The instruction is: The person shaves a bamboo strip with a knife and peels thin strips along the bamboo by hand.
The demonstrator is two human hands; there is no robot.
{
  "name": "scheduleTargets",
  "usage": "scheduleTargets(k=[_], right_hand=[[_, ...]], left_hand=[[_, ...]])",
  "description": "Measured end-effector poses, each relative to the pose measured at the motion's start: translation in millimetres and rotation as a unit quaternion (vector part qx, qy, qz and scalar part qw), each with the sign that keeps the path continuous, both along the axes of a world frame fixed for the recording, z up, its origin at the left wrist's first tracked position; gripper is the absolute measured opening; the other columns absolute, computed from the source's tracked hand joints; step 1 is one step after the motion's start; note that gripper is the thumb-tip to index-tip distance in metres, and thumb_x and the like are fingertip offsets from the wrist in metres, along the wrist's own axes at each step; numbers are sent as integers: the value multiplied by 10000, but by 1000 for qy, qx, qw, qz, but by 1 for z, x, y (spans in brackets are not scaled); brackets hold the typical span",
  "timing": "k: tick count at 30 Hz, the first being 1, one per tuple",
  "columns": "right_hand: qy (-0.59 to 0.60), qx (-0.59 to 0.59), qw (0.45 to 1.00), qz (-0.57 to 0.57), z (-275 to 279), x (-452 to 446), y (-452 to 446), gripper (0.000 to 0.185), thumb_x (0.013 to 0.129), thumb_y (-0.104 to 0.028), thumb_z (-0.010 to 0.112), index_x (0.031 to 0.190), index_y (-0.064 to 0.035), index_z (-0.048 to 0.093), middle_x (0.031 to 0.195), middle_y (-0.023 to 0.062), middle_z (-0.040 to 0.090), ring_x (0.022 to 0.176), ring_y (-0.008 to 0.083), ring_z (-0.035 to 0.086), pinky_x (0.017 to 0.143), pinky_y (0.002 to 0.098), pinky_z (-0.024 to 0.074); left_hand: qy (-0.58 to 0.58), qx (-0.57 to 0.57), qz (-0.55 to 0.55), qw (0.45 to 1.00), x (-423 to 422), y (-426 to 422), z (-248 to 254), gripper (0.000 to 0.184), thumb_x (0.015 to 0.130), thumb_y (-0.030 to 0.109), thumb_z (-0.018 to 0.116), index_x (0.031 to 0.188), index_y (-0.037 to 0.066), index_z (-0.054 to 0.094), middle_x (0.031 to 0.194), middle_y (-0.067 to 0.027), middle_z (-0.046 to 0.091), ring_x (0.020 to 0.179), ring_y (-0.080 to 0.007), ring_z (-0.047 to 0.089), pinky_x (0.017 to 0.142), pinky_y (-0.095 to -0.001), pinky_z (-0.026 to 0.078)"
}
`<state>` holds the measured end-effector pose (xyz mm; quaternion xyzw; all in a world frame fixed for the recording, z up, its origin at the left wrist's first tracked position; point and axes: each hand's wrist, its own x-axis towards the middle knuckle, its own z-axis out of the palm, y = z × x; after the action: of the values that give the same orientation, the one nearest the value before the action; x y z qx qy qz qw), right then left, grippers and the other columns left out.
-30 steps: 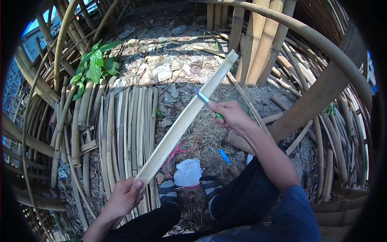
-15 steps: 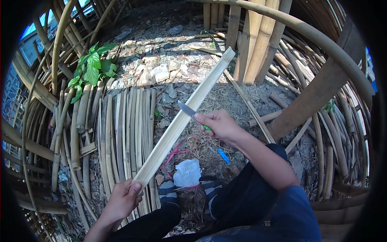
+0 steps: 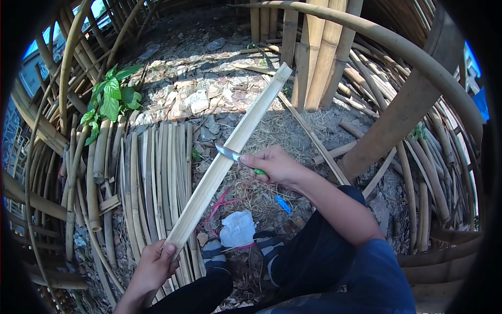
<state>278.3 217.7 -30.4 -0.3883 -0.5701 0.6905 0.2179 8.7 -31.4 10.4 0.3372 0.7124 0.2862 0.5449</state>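
A long split bamboo strip (image 3: pixel 205 194) slants up to the right, its pale inner side facing up. Its lower end is gripped by my left hand (image 3: pixel 155 266), thumb on top. My right hand (image 3: pixel 272 165) is closed round the green handle of a knife (image 3: pixel 229 153), whose blade lies across the strip around its middle. Most of the handle is hidden by the fingers. To the left of the strip, a row of split bamboo pieces (image 3: pixel 157 183) lies on the ground.
Bamboo poles (image 3: pixel 320 63) stand at the back, and a thick pole (image 3: pixel 402 112) leans at the right. A leafy plant (image 3: pixel 111 99) grows at the left. White plastic (image 3: pixel 238 228), a blue object (image 3: pixel 283 204) and pink string (image 3: pixel 218 204) lie near my feet.
My right hand and the knife have moved down along the strip, toward my left hand. The view has shifted slightly, and my left hand still grips the lower end.
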Motion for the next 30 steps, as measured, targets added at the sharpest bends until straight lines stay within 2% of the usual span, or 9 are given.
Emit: scheduleTargets(k=[6, 8, 10, 18, 22, 24, 26, 28, 30], right_hand=[[-47, 38, 998, -23, 1, 4, 12, 458, 961, -426, 679, 730, -32, 651, 514, -18, 488, 417, 53, 397, 397, 230, 268], [-59, 43, 997, -29, 2, 8, 21, 457, 961, -429, 677, 734, -33, 647, 513, -19, 485, 414, 53, 389, 393, 234, 262], [-58, 12, 994, -96, 2, 15, 34, 460, 967, -450, 660, 750, -46, 632, 510, -27, 468, 405, 55, 368, 381, 240, 247], [-98, 27, 984, -143, 5, 39, 74, 470, 978, -495, 619, 769, -75, 586, 519, -39, 445, 392, 62, 331, 376, 249, 224], [-41, -9, 968, -248, -10, 72, 106, 410, 1012, -461, 569, 870, -77, 547, 606, -34, 459, 446, 73, 353, 405, 251, 279], [182, -121, 908, -358, -9, 78, 110, 372, 1018, -427, 566, 917, -71, 530, 680, -10, 490, 499, 81, 400, 423, 245, 317], [180, -80, 918, -345, 2, 75, 102, 336, 1026, -388, 559, 970, -60, 511, 728, 5, 504, 537, 89, 441, 430, 241, 341], [99, 46, 945, -307, 21, 58, 90, 307, 1032, -359, 553, 960, -64, 506, 719, -3, 496, 548, 87, 457, 440, 243, 359], [92, 50, 953, -283, 35, 37, 66, 312, 1042, -357, 527, 1015, -46, 530, 724, -8, 495, 559, 80, 469, 449, 253, 372]], left_hand=[[11, -1, -12, 1000, 1, 1, 5, 450, 1050, 418, 500, 977, -23, 555, 708, -22, 519, 522, -68, 476, 438, -220, 378], [21, -12, 1, 1000, 4, 3, 7, 373, 1078, 309, 476, 924, -20, 560, 643, 2, 506, 491, -65, 452, 445, -239, 372], [25, -12, -6, 1000, 4, 1, 9, 372, 1079, 307, 473, 917, -18, 555, 633, 4, 497, 488, -67, 450, 442, -242, 368], [19, -23, -15, 999, 2, -1, 6, 376, 1080, 309, 467, 910, -15, 550, 620, 7, 463, 474, -72, 424, 433, -246, 342], [8, -12, 29, 999, 0, 3, -5, 352, 1082, 280, 467, 922, -20, 559, 613, 12, 455, 493, -72, 426, 443, -246, 343], [16, -1, 50, 999, -3, 4, -12, 339, 1083, 266, 468, 929, -20, 566, 605, 17, 447, 503, -71, 434, 452, -245, 349], [60, 51, 43, 996, -6, 4, -18, 351, 1082, 311, 460, 923, 15, 565, 619, 21, 457, 494, -58, 419, 432, -231, 335], [76, 66, 32, 994, -8, 5, -21, 340, 1079, 298, 470, 919, 16, 573, 610, 32, 446, 492, -55, 400, 437, -234, 314], [93, 76, 12, 993, -8, 6, -22, 330, 1077, 286, 480, 915, 17, 582, 602, 43, 434, 491, -51, 381, 441, -238, 294]])
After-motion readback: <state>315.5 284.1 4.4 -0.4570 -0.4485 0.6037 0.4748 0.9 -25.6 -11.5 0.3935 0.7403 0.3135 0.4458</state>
